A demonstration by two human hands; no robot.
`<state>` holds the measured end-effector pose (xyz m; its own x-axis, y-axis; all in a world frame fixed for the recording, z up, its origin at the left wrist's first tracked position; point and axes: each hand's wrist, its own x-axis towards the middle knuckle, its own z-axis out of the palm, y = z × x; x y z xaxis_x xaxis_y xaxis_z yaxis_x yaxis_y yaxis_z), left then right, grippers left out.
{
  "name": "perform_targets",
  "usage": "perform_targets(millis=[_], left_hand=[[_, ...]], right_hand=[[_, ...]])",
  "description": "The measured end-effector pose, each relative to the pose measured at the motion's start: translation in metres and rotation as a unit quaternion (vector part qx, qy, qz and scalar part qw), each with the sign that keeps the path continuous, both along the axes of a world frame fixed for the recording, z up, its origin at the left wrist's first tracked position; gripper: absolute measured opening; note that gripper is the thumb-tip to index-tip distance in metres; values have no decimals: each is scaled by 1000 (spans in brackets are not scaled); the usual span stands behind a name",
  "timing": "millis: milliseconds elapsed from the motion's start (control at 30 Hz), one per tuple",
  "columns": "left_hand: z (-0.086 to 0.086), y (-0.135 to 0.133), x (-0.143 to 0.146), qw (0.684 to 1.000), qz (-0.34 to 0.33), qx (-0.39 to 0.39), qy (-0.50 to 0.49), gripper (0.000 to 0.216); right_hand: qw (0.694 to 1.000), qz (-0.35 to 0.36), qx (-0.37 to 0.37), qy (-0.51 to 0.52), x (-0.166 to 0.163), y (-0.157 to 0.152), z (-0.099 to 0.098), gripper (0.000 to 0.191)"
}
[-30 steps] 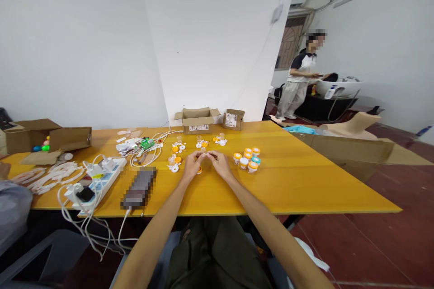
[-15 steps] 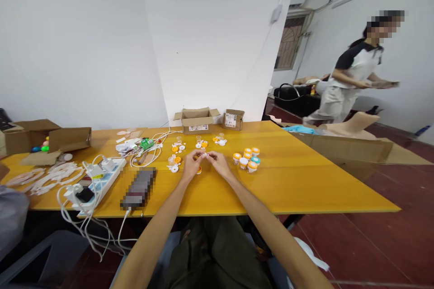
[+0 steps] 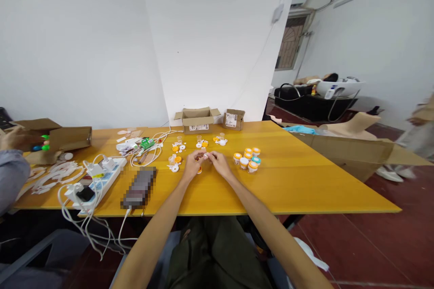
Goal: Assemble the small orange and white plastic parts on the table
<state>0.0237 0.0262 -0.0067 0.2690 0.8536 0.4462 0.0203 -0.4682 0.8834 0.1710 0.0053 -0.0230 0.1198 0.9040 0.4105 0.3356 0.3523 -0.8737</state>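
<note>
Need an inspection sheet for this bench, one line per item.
Surface: glossy yellow tabletop; no damage can be made out.
Job's things: small white part between the hands; lidded jars grouped to the right; loose orange and white pieces beyond and leftward.
Clutter: phone, power strip, open cardboard box holding coloured balls, all at left.
Hands: left hand and right hand pinch the small white part.
Cables: white cables hang over the front edge.
Surroundings: co-worker's sleeve at left; white basin at back right.

Shifts at both edges.
Neighbour's hand [image 3: 11, 139] had come over to the open box [image 3: 75, 139]; walking person [image 3: 419, 140] had gone from beside the basin [image 3: 342, 87] to the right edge, partly cropped.
</note>
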Motion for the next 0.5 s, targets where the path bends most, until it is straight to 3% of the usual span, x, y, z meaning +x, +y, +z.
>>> perform_targets(millis=[500], left_hand=[[5, -4, -1, 996, -51, -67, -7, 28]], right_hand=[[1000, -3, 7, -21, -1, -1, 1, 48]])
